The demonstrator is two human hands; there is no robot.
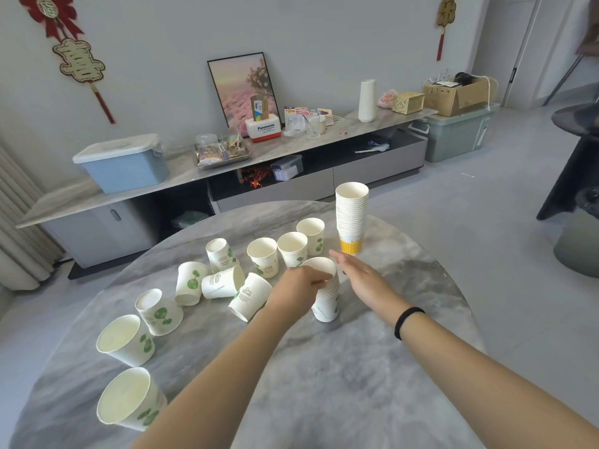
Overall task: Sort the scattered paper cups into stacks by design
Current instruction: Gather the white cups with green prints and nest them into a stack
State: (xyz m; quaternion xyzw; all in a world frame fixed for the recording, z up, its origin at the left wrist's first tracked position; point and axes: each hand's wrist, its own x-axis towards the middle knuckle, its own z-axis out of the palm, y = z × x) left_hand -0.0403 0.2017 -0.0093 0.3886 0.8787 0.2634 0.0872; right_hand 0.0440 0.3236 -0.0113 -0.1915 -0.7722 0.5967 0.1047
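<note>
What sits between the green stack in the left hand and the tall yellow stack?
In the head view, only the open right hand reaches across that gap, over bare table, between the green-print stack gripped by the left hand and the yellow-print stack.

Both forearms bare, no sleeves; thin black band [409,322] on right wrist (hair-tie type, plain).

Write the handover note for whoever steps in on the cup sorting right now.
Left hand grips the rim of the short green stack at table centre. Right hand is open beside it, holding nothing.
Done: the tall yellow stack stands at the far edge.
Left: about eleven loose green cups to the left, some upright, some tipped. Add them to the green stack.
</note>
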